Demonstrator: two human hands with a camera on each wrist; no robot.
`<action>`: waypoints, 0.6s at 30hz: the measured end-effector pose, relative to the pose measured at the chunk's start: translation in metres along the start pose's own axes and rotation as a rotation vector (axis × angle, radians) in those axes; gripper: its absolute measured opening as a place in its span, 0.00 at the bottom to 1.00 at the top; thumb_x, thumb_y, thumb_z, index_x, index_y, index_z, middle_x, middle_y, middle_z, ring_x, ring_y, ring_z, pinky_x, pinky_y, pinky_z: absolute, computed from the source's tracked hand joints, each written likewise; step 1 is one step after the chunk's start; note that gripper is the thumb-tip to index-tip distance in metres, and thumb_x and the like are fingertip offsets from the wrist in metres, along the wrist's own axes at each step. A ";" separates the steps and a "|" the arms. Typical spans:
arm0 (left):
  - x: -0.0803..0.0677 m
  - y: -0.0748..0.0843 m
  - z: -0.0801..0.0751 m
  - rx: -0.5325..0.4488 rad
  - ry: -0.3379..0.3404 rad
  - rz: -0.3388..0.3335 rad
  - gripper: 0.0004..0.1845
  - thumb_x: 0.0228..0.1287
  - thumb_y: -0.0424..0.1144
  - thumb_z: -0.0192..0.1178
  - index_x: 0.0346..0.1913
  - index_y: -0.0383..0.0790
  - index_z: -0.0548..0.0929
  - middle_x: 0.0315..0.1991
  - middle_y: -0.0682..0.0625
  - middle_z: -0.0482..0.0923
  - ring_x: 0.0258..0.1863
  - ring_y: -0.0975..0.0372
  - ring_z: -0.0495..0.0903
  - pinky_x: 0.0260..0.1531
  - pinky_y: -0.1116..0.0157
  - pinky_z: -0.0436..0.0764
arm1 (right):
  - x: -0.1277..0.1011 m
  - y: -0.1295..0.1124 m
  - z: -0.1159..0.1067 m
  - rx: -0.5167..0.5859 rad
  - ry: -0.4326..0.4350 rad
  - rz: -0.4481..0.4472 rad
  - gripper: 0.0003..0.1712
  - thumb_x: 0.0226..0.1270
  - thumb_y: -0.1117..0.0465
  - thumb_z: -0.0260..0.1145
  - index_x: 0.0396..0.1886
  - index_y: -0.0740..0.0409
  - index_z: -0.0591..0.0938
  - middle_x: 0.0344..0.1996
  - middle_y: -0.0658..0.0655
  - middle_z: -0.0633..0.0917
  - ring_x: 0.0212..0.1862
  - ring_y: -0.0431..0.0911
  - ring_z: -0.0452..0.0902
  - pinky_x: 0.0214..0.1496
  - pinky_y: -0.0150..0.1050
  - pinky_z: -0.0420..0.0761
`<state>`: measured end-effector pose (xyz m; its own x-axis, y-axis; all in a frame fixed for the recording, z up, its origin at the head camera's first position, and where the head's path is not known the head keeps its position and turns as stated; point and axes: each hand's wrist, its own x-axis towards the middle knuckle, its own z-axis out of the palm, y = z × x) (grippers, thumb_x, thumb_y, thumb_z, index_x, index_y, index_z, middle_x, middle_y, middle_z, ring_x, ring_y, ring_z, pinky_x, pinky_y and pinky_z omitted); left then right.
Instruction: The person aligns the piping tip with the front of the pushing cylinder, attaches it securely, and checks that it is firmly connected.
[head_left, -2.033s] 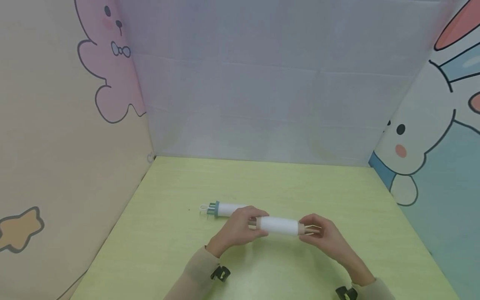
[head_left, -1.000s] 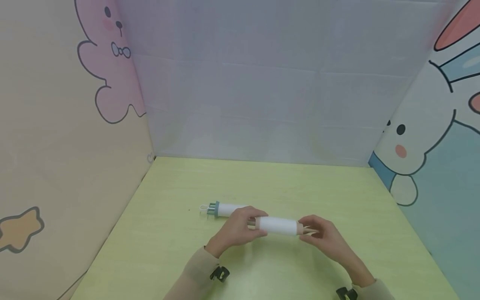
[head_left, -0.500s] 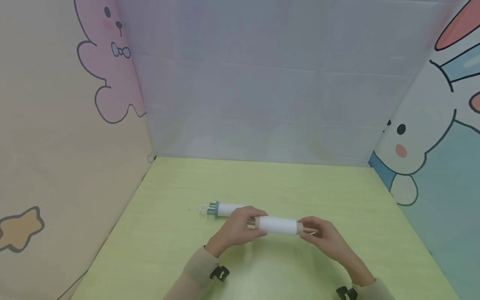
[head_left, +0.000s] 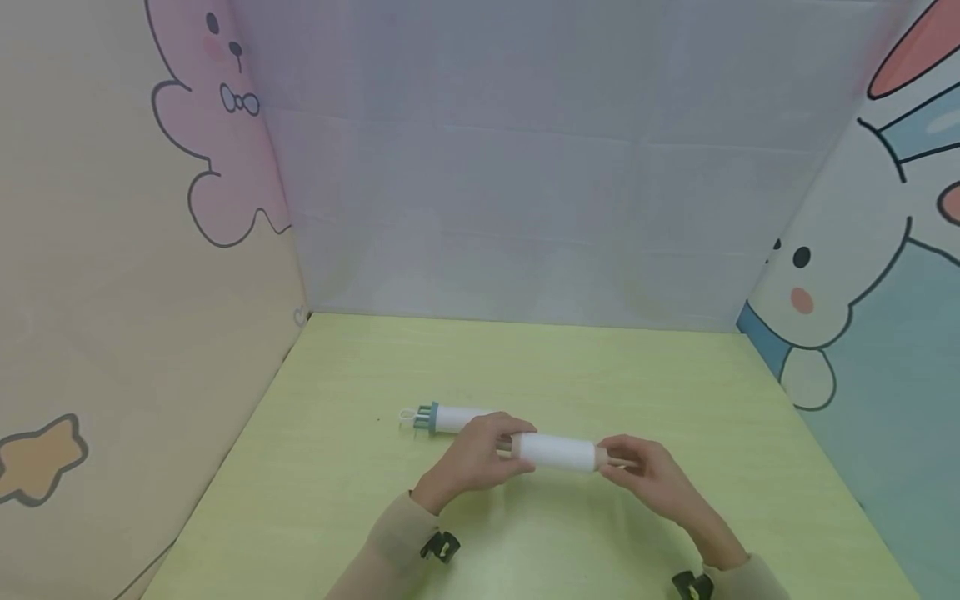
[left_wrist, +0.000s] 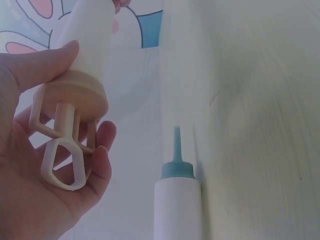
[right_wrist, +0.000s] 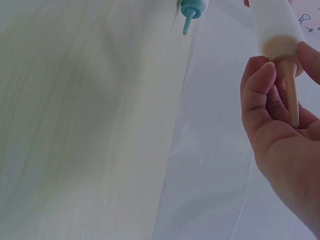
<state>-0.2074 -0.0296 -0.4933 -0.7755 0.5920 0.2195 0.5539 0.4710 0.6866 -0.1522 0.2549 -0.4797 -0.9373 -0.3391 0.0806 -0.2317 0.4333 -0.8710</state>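
I see both hands clamped on the beige-tipped tube (head_left: 558, 451): left hand (head_left: 471, 461) around its looped plunger end (left_wrist: 62, 155) (plain only at the wrist). Right hand (head_left: 651, 477) pinches the nozzle (right_wrist: 289, 97).

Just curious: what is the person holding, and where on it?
A white tube with beige ends: left hand grips its looped plunger end, right hand its nozzle end.

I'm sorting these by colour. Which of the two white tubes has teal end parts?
The tube lying on the table, behind the left hand. The one held in both hands has beige ends instead.
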 end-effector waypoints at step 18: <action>0.011 0.007 0.011 0.121 0.032 0.050 0.22 0.52 0.52 0.68 0.52 0.55 0.81 0.44 0.59 0.80 0.41 0.68 0.78 0.42 0.71 0.76 | -0.002 0.007 -0.008 -0.052 0.064 0.067 0.19 0.62 0.56 0.66 0.49 0.61 0.79 0.46 0.61 0.82 0.45 0.46 0.81 0.42 0.35 0.81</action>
<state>-0.2086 -0.0125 -0.4932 -0.7538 0.5969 0.2746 0.6234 0.5176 0.5860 -0.1538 0.2656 -0.4820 -0.9654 -0.2550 0.0553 -0.1797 0.4961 -0.8495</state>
